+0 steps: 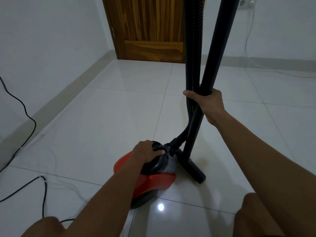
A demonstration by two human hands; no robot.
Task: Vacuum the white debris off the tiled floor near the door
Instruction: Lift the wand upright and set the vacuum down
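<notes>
A home room: glossy tiled floor [119, 103], wooden door [150, 28], white walls [51, 31].

We recorded dim, cool, even light. One small round glare spot lay on the glossy tiled floor [102, 134], just nearer the camera than the red vacuum body [153, 183]. Shadows beside that body were faint. The black wand [212, 57] rising beside it showed little surface detail. Left of it, the skirting [71, 86] curved slightly with wide-angle distortion.

No text, label, brand or number can be read on the vacuum cleaner [153, 183], door [150, 31] or wall socket [251, 3].
</notes>
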